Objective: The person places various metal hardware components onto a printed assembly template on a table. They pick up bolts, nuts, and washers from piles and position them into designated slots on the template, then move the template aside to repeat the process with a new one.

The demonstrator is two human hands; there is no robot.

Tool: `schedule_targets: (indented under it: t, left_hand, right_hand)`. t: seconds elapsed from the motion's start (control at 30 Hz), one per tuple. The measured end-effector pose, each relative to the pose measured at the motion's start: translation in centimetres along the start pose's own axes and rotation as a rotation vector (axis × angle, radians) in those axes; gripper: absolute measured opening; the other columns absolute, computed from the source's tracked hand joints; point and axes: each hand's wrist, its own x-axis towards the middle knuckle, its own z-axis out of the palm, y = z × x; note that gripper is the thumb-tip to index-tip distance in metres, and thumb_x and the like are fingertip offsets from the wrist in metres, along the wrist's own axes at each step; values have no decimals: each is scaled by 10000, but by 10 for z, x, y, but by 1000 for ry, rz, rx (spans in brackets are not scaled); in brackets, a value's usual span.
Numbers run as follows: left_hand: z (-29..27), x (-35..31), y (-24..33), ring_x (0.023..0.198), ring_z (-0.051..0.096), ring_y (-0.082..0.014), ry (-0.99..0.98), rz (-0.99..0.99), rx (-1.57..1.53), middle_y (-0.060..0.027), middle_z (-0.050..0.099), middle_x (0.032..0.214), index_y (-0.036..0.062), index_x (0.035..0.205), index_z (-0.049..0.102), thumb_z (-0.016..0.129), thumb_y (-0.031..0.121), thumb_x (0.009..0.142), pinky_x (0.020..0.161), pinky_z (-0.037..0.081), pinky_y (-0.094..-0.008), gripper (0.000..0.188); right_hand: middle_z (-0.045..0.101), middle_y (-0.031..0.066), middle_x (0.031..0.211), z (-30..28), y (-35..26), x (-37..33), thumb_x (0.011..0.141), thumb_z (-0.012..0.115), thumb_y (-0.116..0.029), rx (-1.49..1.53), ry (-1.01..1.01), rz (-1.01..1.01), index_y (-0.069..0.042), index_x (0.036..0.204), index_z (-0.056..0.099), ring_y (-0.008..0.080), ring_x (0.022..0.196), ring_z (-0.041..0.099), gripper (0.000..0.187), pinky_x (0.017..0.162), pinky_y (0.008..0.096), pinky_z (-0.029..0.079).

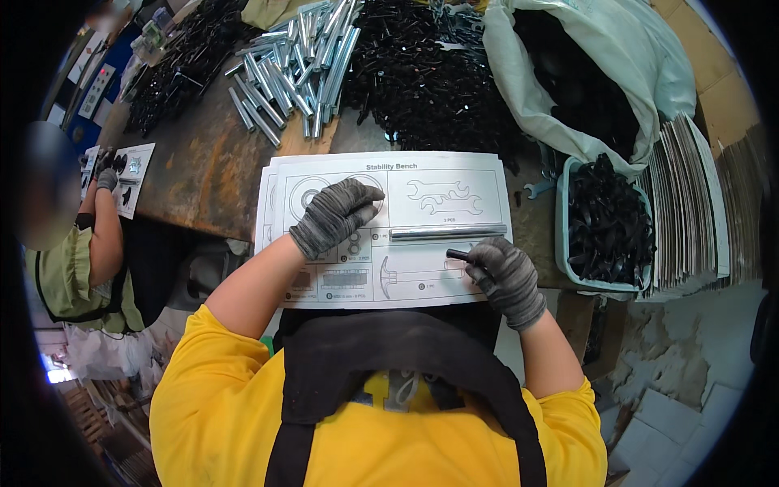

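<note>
A stack of white printed sheets (pixel 454 290) with part outlines lies on the workbench before me. Across its right half rests a silver metal tube (pixel 430 234). Grey-gloved, my left hand (pixel 337 215) is over the left half of the top sheet, fingers curled in and pressed together; whatever is in them is hidden. My right hand (pixel 510 280), gloved alike, is just below the tube's right end. It grips a short black bolt (pixel 458 255), whose one end sticks out to the left over the sheet.
Silver tubes (pixel 284 77) lie heaped behind the sheets, beside a pile of black bolts (pixel 430 89). To the right stand a blue bin (pixel 565 235) of black parts, an open white sack (pixel 649 61) and stacked cardboard (pixel 690 195). A wrench (pixel 538 189) lies near the bin. At left, another person's gloved hands (pixel 106 177) work over a sheet.
</note>
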Motion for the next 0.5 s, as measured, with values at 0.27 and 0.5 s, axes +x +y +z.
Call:
schedule_targets:
  t: [0.27, 0.5]
  left_hand:
    - [16, 2, 23, 687, 556, -254, 5, 331, 228, -96, 582, 764, 51, 908, 627, 715, 233, 600, 684, 458, -354, 368]
    - [22, 4, 18, 671, 562, -256, 8, 360, 282, -87, 589, 721, 52, 801, 626, 723, 220, 575, 635, 447, -361, 298]
  right_hand:
    - [558, 135, 1012, 10, -14, 1, 671, 667, -216, -236, -115, 89, -90, 916, 615, 296, 829, 584, 280, 710, 382, 487]
    - [552, 124, 963, 5, -13, 6, 638, 685, -171, -213, 10, -30, -90, 869, 613, 279, 806, 578, 255, 684, 369, 494]
